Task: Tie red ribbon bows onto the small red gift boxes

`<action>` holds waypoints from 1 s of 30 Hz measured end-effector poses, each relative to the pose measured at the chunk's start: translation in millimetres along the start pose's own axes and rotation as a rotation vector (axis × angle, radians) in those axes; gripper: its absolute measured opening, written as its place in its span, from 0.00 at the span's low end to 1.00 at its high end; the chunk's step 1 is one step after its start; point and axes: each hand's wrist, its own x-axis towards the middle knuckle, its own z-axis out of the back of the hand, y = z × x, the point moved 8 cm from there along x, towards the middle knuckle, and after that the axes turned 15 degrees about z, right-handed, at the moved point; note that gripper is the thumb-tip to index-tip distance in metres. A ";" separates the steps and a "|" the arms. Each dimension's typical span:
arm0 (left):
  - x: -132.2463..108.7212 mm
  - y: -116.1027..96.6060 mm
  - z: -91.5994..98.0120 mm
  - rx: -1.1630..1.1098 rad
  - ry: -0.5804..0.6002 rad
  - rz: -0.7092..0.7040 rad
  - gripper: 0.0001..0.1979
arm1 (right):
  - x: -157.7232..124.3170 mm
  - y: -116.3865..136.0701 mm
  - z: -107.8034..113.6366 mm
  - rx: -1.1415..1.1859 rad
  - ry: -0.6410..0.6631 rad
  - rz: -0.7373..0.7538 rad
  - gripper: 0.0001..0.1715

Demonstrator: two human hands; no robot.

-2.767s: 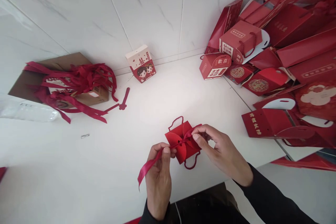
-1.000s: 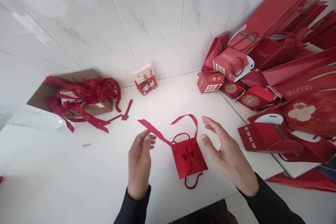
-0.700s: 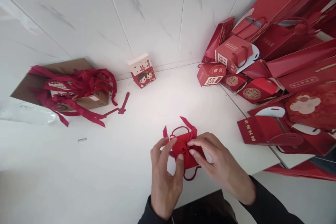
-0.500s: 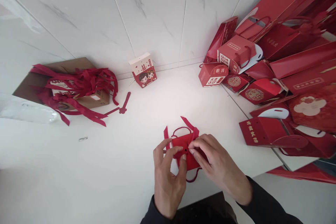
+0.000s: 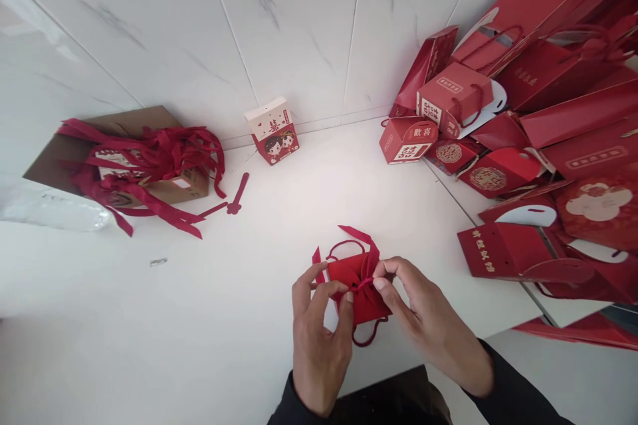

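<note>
A small red gift box [image 5: 376,311] lies on the white table in front of me, with cord handles looping out at its far and near sides. Red ribbon [image 5: 367,247] crosses its top, and two loose ends stick out beyond the far edge. My left hand [image 5: 321,325] is closed about the box's left part, its thumb and a fingertip pinching at the middle of the ribbon. Between thumb and forefinger, my right hand [image 5: 423,309] grips a strand of the ribbon, drawn tight across the top. The fingertips partly cover the box.
At the left, a cardboard box [image 5: 197,187] overflows with red ribbons [image 5: 164,153]; a flower-shaped tie [image 5: 233,208] lies beside it. A cartoon-printed box [image 5: 276,139] stands by the tiled wall [image 5: 299,26]. Several red gift boxes [image 5: 498,249] are piled at the right.
My right hand has moved a little to the right, pulling the strand out from the middle of the box. The far ribbon end has shifted. My left hand stays in place.
</note>
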 end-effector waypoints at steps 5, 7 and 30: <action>2.1 3.0 0.5 -0.070 0.065 0.103 0.08 | 7.0 5.7 4.0 -0.074 -0.050 0.070 0.14; 2.5 4.3 2.6 -0.071 0.077 0.116 0.08 | 10.5 7.9 3.4 -0.129 -0.041 0.104 0.12; -1.3 30.9 -6.8 -0.558 0.139 0.555 0.17 | -2.1 1.8 14.2 0.077 -0.282 -0.001 0.13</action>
